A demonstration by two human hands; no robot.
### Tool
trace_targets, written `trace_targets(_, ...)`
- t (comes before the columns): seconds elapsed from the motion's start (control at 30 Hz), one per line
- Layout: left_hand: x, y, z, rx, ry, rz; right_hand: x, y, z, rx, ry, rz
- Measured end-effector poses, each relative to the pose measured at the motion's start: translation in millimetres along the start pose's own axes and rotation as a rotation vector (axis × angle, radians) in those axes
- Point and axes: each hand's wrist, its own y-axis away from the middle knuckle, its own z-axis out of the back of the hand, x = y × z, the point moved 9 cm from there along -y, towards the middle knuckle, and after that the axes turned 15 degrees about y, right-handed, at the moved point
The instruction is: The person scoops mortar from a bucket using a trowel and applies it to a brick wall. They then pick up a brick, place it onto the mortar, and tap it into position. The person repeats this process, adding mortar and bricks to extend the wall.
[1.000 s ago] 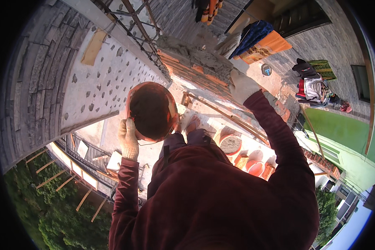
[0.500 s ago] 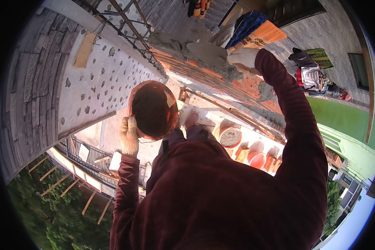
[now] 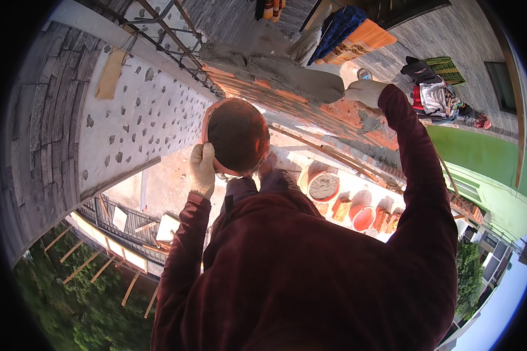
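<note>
At eleven o'clock, a bucket of mortar is being gripped by its rim in the left hand; at one o'clock, a trowel is being held over the brick wall by the closed right hand.

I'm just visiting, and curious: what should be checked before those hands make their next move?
1. Left hand gripping bucket: ok, fingers at its side.
2. Mortar in bucket: ok, grey mix shows inside; depth cannot tell.
3. Right hand gripping trowel: ok, though the glove hides the handle.
4. Trowel at the wall: ok, its blade is over the mortared top.
5. Wall top fully covered: not ok, bare brick shows near the right hand.
6. Firm footing: cannot tell, the feet are partly hidden.
</note>
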Motion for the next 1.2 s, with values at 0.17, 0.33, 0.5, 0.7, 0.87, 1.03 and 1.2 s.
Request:
trace_targets(0.17,-10.9,0.4,-23.5,0.033,-0.020,0.033,77.1,9.9,56.5,-0.087,0.002,0.080)
trace_targets(0.33,-10.2,-4.3,-51.4,0.089,-0.112,0.044,129.6,-22.0,85.1,-0.097,0.437,0.109)
trace_targets(0.5,-9.6,-11.7,-52.0,0.085,-0.099,0.028,101.3,0.8,67.3,0.008,0.483,0.031)
trace_targets(0.7,-5.0,-18.9,-62.5,0.134,-0.094,0.076,45.4,28.8,43.7,-0.029,0.301,-0.083)
trace_targets(0.87,-6.3,-27.4,-73.1,0.187,-0.130,0.048,-38.8,11.5,2.1,0.013,0.199,-0.148)
trace_targets(1.03,-3.0,-25.8,-50.9,0.161,-0.149,0.062,-62.2,57.1,-14.8,-0.072,-0.052,-0.214)
trace_targets(1.2,-6.1,-11.4,-10.3,0.071,-0.156,0.110,-21.7,136.1,-33.8,-0.697,-0.048,0.048)
